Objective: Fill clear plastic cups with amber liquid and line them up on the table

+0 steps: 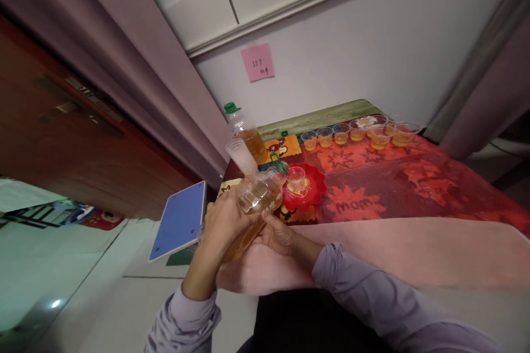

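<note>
A large clear plastic bottle of amber liquid lies tilted in both my hands, its neck pointing up and right. My left hand is wrapped round its side, and my right hand grips it from the right and below. By its mouth is a green plastic handle ring. Just right of the mouth, a clear plastic cup stands on a red scalloped plate. Whether liquid is running into this cup I cannot tell. My left hand hides part of the bottle's body.
Behind are a second bottle with a green cap, a leaning stack of clear cups and a loose green cap. Several cups of amber liquid line the back of the red-covered table. A blue stool stands left.
</note>
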Motion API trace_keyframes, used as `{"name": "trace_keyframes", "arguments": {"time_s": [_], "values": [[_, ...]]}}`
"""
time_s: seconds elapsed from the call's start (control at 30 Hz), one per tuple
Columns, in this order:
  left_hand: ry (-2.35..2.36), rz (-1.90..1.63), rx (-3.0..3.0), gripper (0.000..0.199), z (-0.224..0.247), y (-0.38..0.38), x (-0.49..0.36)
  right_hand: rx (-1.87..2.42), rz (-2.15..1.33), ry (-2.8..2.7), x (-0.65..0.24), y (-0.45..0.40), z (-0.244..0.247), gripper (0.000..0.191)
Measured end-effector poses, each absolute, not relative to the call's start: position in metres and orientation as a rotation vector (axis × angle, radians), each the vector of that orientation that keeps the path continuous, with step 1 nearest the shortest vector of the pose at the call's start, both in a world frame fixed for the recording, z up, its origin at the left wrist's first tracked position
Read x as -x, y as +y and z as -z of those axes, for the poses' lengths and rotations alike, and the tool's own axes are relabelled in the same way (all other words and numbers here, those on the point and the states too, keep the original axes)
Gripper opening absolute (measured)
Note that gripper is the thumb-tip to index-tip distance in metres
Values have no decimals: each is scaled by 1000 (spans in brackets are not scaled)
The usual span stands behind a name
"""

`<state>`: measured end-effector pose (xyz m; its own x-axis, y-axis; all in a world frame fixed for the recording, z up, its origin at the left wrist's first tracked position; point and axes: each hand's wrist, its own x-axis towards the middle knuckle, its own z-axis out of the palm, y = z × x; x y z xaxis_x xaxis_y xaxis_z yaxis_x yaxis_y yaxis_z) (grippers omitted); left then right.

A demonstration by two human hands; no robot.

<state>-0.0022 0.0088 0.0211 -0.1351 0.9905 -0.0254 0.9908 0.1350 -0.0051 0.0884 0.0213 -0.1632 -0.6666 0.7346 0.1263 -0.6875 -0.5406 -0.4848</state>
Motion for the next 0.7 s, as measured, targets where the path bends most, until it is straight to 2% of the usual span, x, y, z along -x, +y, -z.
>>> {"name": "trace_keyframes", "arguments": {"time_s": [0.37,0.7], "values": [[2364,97,-2077,76,-22,12,-1,116,-2234,-606,-88,22,163,64],[2384,143,-2054,71,-27,11,-8,123,-2256,-574,-87,22,165,57]]}}
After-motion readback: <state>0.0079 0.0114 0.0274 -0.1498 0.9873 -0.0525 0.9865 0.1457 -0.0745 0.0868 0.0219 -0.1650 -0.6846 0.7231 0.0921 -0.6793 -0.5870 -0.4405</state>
